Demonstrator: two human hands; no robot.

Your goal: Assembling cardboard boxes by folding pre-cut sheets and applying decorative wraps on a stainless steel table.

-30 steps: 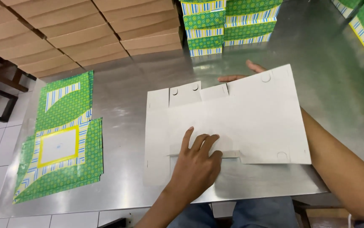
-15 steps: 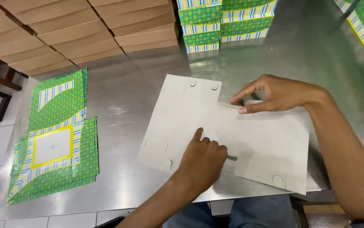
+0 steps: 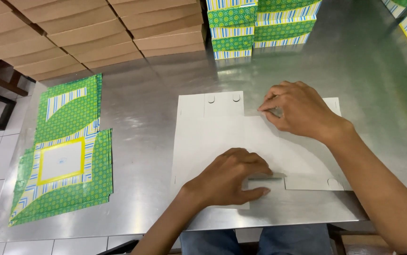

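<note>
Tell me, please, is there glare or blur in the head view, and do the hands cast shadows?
In the head view, the metal table shows soft glare and mirrors the green boxes at the far edge; the image is sharp, without motion blur; the left hand and right hand cast only faint, soft shadows on the white cardboard sheet.

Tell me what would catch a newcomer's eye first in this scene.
Both hands press on a flat white cardboard blank in the middle of the metal table: the left hand at its near edge, the right hand at its far edge. To the left lies a stack of green patterned flat sheets, with stacked green boxes at the far edge.
</note>
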